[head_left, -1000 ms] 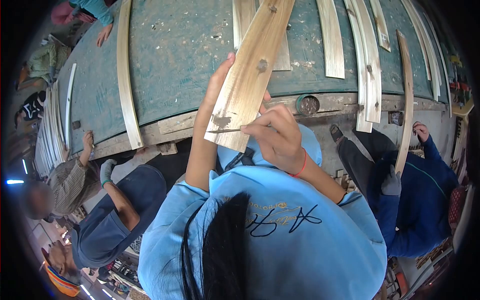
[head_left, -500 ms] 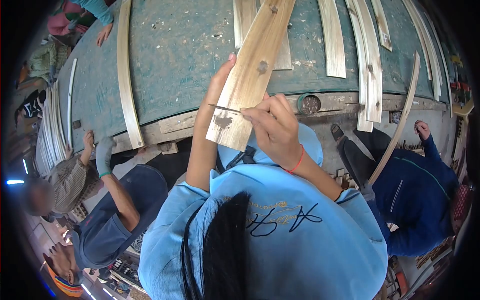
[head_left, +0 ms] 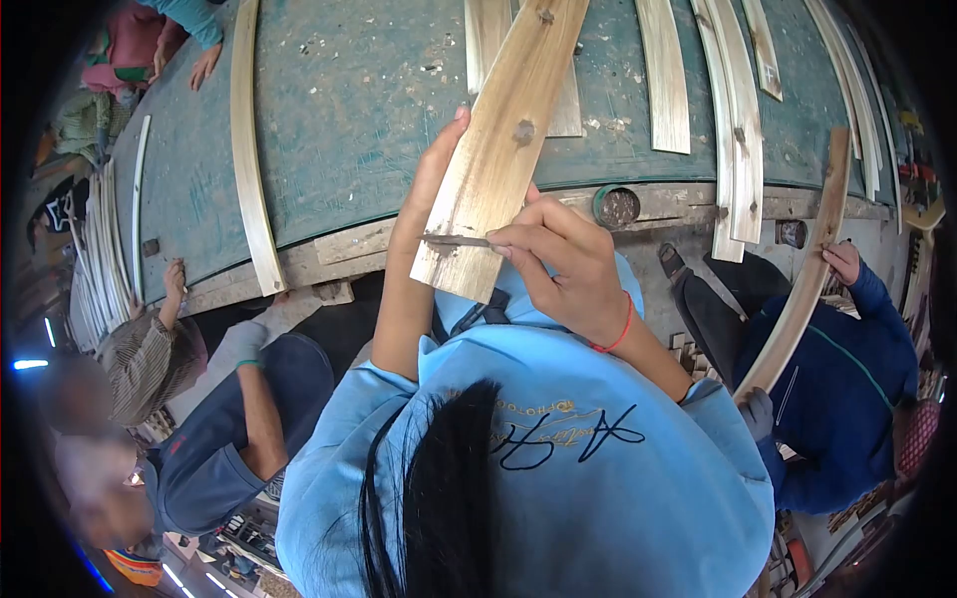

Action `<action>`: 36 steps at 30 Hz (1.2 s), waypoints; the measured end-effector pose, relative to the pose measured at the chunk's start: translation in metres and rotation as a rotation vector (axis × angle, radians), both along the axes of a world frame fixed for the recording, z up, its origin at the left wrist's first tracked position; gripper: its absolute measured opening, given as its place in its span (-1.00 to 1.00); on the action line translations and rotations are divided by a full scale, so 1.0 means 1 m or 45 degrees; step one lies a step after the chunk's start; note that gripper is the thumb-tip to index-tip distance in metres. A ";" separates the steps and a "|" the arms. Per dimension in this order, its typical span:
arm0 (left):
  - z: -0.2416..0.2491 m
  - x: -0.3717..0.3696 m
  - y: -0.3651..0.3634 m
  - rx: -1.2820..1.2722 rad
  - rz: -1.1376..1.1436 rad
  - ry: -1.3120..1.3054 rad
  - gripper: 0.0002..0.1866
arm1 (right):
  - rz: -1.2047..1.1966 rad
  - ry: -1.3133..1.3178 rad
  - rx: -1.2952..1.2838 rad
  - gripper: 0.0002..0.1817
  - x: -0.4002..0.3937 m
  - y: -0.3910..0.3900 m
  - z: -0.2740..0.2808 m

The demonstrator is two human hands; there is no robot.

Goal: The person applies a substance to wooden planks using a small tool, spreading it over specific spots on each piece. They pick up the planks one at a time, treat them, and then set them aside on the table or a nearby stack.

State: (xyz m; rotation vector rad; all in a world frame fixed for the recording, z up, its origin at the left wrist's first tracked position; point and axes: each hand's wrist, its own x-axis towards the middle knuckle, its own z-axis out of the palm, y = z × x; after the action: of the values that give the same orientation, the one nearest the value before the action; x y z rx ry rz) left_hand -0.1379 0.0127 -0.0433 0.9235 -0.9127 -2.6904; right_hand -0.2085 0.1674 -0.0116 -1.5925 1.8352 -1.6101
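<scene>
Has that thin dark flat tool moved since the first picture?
Yes: the tool in the right hand is now farther from the near end of the pale wooden board.

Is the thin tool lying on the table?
No, the right hand holds the tool over the lower end of the board.

Through my head camera I see a long, scuffed green worktable (head_left: 349,130) with a rough wooden edge (head_left: 351,247) across the top, grey floor (head_left: 859,237) beyond its near side, and a bright bluish-white light (head_left: 30,365) at far left.
</scene>
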 end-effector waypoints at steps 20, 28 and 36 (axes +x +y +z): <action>-0.022 0.018 0.001 0.412 -0.090 0.227 -0.14 | -0.440 -0.529 0.021 -0.89 -0.036 0.006 -0.009; -0.039 0.037 0.003 0.511 -0.094 0.170 -0.15 | -0.610 -0.878 -0.015 -0.86 -0.077 0.006 -0.027; -0.026 0.039 -0.005 0.243 -0.131 -0.183 -0.25 | -0.526 -0.956 0.131 -0.81 -0.071 -0.013 -0.046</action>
State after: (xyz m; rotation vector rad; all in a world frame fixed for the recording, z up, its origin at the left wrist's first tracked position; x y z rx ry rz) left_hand -0.0990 0.0073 -0.0695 1.1514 -0.7576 -2.8694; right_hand -0.2800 0.1548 -0.0575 -0.4426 1.8079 -1.8741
